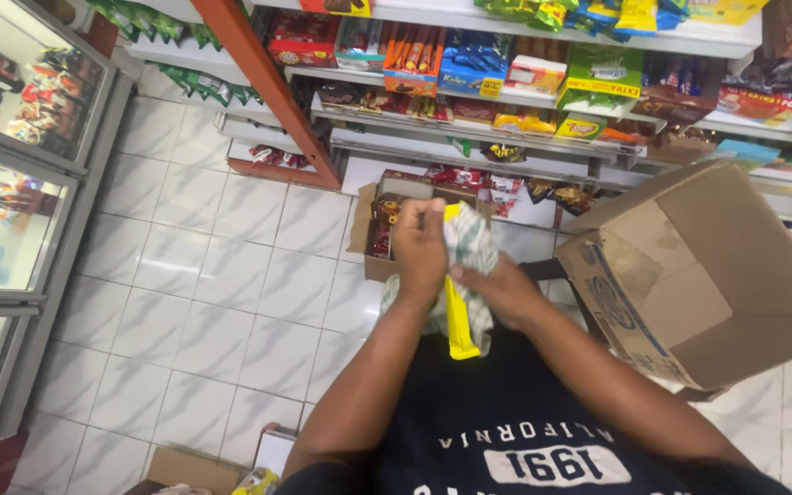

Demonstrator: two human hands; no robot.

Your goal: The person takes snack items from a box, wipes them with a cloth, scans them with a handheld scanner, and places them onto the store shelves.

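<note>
My left hand [419, 252] and my right hand [503, 291] are both closed on a checked white and green cloth [467, 240], bunched around a yellow plastic handle [459, 325] that sticks down between my forearms. The left hand grips the upper part of the cloth. Lower and to the right, the other hand pinches the cloth near the handle. What the handle belongs to is hidden by the cloth. Both hands are held in front of my chest, above a small open carton [379, 263] of dark red snack packs on the floor.
A big open cardboard box [698, 275] stands at my right. Store shelves [524, 137] full of colourful snack packs run across the back. A glass-door cooler [20, 229] is at the left. White floor tiles [222, 302] lie between. More boxes [194, 469] sit near my feet.
</note>
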